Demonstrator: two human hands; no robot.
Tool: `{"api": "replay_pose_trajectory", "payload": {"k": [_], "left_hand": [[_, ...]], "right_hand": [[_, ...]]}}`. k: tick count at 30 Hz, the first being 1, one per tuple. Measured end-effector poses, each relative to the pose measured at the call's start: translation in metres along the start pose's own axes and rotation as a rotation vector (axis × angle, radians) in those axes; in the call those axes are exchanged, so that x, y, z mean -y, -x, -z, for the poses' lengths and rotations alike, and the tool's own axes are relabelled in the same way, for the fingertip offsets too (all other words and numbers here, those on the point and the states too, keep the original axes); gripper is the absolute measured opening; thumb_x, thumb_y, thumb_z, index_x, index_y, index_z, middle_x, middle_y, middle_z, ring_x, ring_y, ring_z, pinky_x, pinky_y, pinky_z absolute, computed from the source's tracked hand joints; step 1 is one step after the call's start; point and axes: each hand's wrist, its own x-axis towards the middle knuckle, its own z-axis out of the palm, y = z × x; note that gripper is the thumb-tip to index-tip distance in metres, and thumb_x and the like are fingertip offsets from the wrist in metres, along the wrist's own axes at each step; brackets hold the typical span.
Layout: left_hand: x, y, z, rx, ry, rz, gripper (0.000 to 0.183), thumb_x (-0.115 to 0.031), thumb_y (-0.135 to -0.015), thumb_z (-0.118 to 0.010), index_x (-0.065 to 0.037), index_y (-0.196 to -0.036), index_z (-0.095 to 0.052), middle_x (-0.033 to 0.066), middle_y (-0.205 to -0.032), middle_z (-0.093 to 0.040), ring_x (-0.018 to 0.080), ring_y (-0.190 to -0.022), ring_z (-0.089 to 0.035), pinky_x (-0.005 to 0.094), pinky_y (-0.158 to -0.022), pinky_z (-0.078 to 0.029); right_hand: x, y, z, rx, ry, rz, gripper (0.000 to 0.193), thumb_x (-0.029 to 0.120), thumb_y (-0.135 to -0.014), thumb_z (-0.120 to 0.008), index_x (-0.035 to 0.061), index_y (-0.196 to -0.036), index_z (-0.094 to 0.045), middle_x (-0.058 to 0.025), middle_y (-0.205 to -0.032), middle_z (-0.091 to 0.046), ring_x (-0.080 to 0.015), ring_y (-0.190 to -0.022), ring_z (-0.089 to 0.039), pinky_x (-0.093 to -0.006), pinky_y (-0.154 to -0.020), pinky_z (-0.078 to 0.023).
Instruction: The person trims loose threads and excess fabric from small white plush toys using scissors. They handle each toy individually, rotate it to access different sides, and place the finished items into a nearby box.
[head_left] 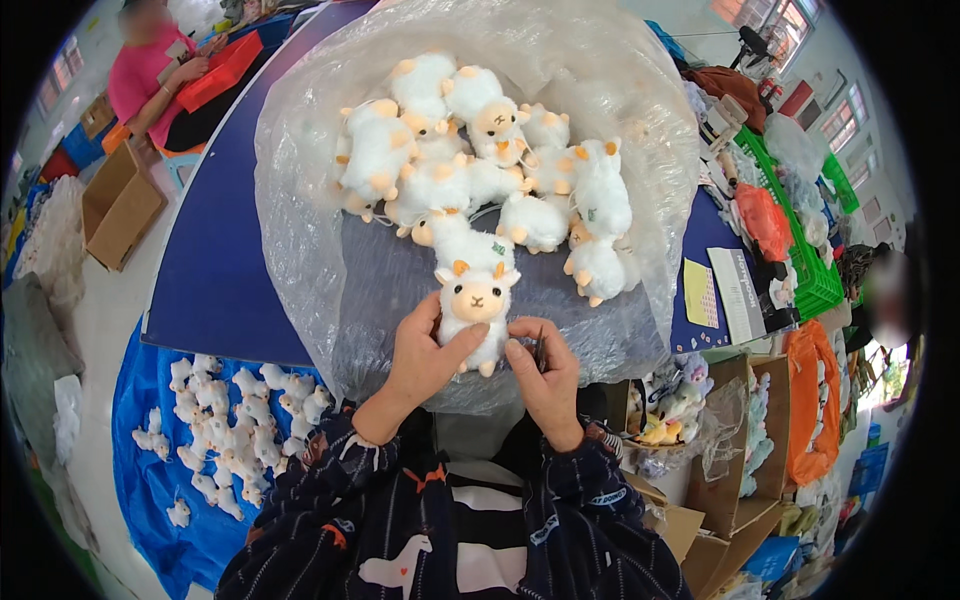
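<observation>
A white fluffy plush goat [472, 315] with a cream face, dark eyes and small orange horns faces me at the near side of the table. My left hand [425, 350] is closed around its body, the thumb lying across its front. My right hand [545, 378] is beside the toy, fingers curled round a small dark tool [541, 350]; most of that tool is hidden, so its kind is unclear. Just beyond the held goat, a heap of similar plush goats [440, 180] lies on a clear plastic sheet [305, 225].
Blue table [215, 250] under the plastic. More small white plush toys [235, 430] lie on a blue sheet [140, 495] at lower left. At right are a booklet [737, 295], a yellow card [700, 293], green crates [820, 280] and cardboard boxes [720, 470]. A person in pink [140, 85] sits at far left.
</observation>
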Motion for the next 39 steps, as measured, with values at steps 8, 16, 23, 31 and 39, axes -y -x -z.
{"api": "replay_pose_trajectory", "payload": {"k": [8,16,23,31,39], "left_hand": [[0.0,-0.006,0.003,-0.007,0.091,-0.011,0.045,-0.014,-0.079,-0.066,0.002,-0.115,-0.044,0.0085,-0.105,-0.056,0.0126,-0.094,-0.054,0.0264,-0.078,-0.046],[-0.002,0.0,0.006,-0.003,0.14,-0.029,0.042,-0.014,-0.084,-0.061,0.002,-0.118,-0.042,0.0089,-0.108,-0.054,0.0127,-0.098,-0.052,0.0268,-0.081,-0.044],[-0.001,0.001,-0.002,0.012,0.12,-0.058,0.045,-0.015,-0.081,-0.063,0.002,-0.117,-0.043,0.0094,-0.107,-0.054,0.0129,-0.097,-0.053,0.0274,-0.081,-0.044],[-0.004,0.012,-0.001,0.13,-0.211,-0.083,0.049,-0.018,-0.073,-0.07,0.0,-0.112,-0.046,0.01,-0.1,-0.057,0.0134,-0.09,-0.055,0.0277,-0.075,-0.045],[-0.015,0.017,-0.005,0.097,-0.54,-0.294,0.054,-0.012,-0.067,-0.071,0.002,-0.115,-0.049,0.0153,-0.103,-0.056,0.0263,-0.094,-0.055,0.0337,-0.078,-0.045]], "right_hand": [[0.009,-0.002,-0.006,0.03,0.27,0.166,0.026,0.003,-0.073,-0.069,0.0015,-0.096,-0.056,-0.0062,-0.098,-0.053,-0.0068,-0.064,-0.046,-0.0193,-0.054,-0.039],[0.014,-0.002,-0.008,0.037,0.462,0.3,0.035,0.004,-0.069,-0.073,0.0033,-0.098,-0.055,-0.0081,-0.096,-0.055,-0.0112,-0.066,-0.053,-0.0215,-0.055,-0.044],[0.013,0.009,-0.001,-0.001,0.503,0.31,0.034,0.004,-0.067,-0.074,0.0034,-0.097,-0.058,-0.0045,-0.083,-0.058,-0.0087,-0.057,-0.048,-0.0209,-0.05,-0.041],[0.046,-0.012,0.014,-0.02,0.342,0.344,0.017,-0.001,-0.073,-0.067,0.0002,-0.089,-0.062,-0.0072,-0.087,-0.059,-0.0075,-0.058,-0.046,-0.0194,-0.051,-0.038],[0.066,-0.006,0.022,0.055,0.462,0.253,0.014,0.001,-0.073,-0.068,-0.0002,-0.086,-0.06,-0.0089,-0.084,-0.06,-0.0119,-0.061,-0.055,-0.0214,-0.053,-0.044]]}}
